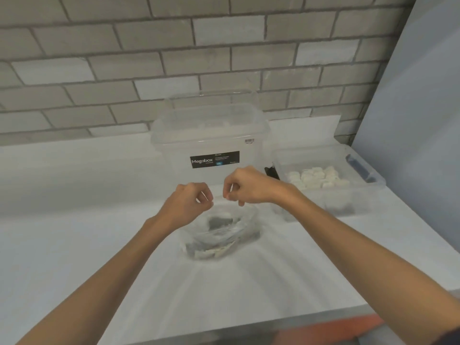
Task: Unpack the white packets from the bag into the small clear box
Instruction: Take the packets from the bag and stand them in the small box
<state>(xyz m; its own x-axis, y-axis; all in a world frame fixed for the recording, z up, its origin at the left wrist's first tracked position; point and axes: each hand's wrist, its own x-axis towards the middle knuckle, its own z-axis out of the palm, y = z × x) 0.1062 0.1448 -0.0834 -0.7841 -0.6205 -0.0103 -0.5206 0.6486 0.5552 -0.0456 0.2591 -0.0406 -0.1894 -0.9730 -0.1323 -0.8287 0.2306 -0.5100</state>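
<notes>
On the table [74,245], bag [225,232] and small clear box [348,202] hold white packets [316,176].

Pinching the edge of a clear bag [221,231] of white packets [214,253] on a white counter [74,245], left hand [190,202] and right hand [249,188] close together, near a small clear box [331,204] holding more.

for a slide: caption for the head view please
Left hand and right hand pinch the mouth of a clear plastic bag holding white packets, beside a small clear box.
</notes>
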